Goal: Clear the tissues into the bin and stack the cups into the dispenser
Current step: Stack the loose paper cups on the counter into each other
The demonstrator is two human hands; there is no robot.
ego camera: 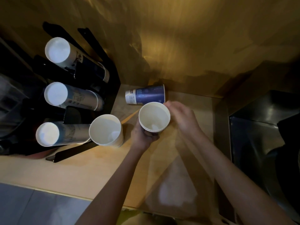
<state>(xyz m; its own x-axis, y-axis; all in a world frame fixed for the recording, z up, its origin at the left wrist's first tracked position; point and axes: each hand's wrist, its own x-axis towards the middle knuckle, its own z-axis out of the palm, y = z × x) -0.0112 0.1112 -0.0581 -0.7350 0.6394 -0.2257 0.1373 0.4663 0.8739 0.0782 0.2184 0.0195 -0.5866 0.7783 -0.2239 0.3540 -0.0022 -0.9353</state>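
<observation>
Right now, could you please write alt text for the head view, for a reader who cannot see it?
The left hand holds nested cups while the right hand touches their rim. On the counter, one cup stands, another lies sideways, beside a dispenser.

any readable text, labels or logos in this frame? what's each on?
None readable.
Tipped blue cup: white panel with print near its base, too blurred to read.
Cup stacks in the dispenser: line-art graphics on the sleeves, no legible words.
Held cups: no print visible.
</observation>
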